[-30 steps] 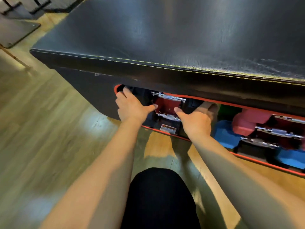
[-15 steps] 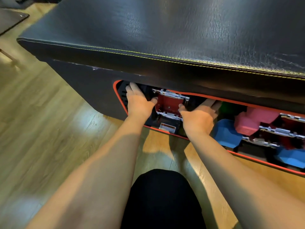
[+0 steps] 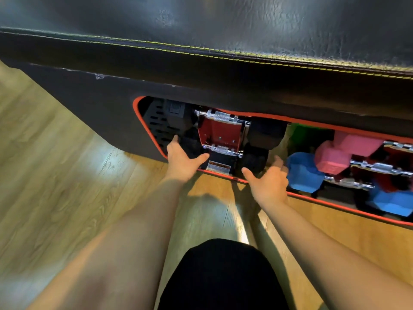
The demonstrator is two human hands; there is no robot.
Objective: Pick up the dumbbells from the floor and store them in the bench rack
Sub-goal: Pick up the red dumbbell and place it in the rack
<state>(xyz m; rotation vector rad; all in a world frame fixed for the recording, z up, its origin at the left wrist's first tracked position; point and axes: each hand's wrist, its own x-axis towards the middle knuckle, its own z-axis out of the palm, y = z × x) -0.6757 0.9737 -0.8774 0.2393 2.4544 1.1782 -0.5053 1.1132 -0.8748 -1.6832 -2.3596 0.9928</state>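
Note:
Two black hex dumbbells with chrome handles lie in the red cradle of the bench rack, an upper dumbbell and a lower dumbbell. My left hand is at the lower dumbbell's left head, fingers spread and relaxed, holding nothing. My right hand hovers just before its right head, fingers also loose. A pink dumbbell and a blue dumbbell sit in the rack to the right.
The black padded bench top overhangs the red-rimmed rack opening. Wooden floor lies in front. My black-clad knee is at the bottom centre. A green dumbbell head shows deep in the rack.
Both hands have drawn back out of the rack, off the black dumbbell heads, which stay in the cradle. The camera has come closer to the bench.

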